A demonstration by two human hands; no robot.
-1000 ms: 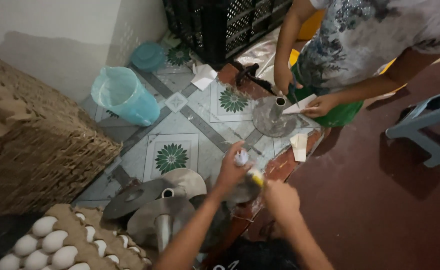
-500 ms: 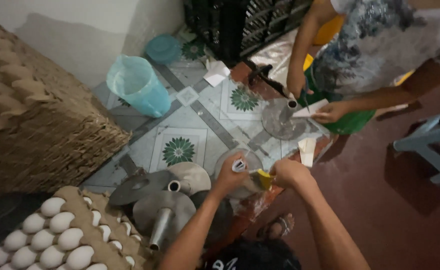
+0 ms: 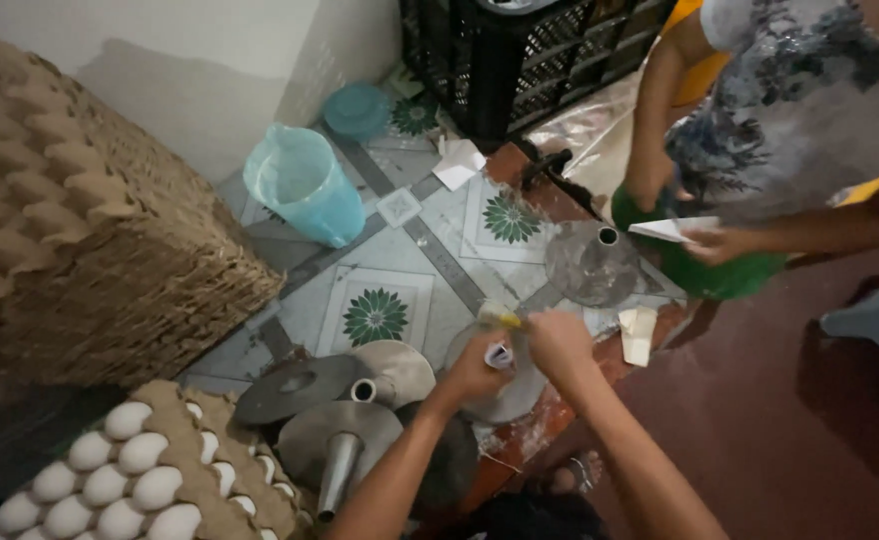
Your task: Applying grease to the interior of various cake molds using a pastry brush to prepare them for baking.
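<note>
The grip of the left hand is curled tight around a small light-coloured tube, and the grip of the right hand is pinched on a small yellow-tipped piece just above it, so the two hands work almost touching. Both hang over a round metal disc that lies on the tiled floor at the edge of a reddish step (what exactly the yellow-tipped piece is cannot be told, as it is small and blurred).

To the left of the hands lie more metal discs with funnel-like spouts, overlapping one another. Beside them, at the lower left, sits a cardboard tray of white eggs, and behind it a tall stack of empty egg trays. A light blue plastic bucket lies tilted on the floor near the wall, with a black crate further back.

Across from the hands, another person's hand holds a folded white paper next to a grey metal funnel disc. A second folded paper lies near the right hand.
</note>
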